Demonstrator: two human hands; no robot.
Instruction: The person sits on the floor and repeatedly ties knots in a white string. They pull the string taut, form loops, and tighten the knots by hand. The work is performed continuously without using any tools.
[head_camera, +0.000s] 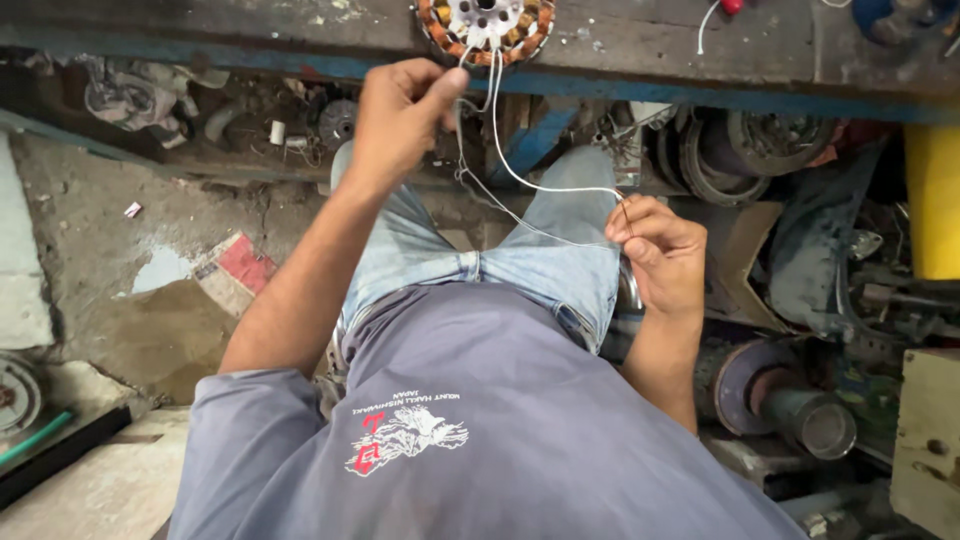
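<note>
Left hand (400, 110) and right hand (662, 250) on thin white wires (540, 186) from round copper-wound stator (486, 27).

The round copper-wound motor stator (486, 28) on the wooden bench (640, 45) is cut off by the top edge; beside it, a blue object (895, 15) too.

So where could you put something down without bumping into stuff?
The wooden bench top is bare between the copper-wound stator and the blue thing at its far right. The concrete floor by the red-and-white scrap is open too. It is crowded to the right of the right hand, with metal motor parts.
</note>
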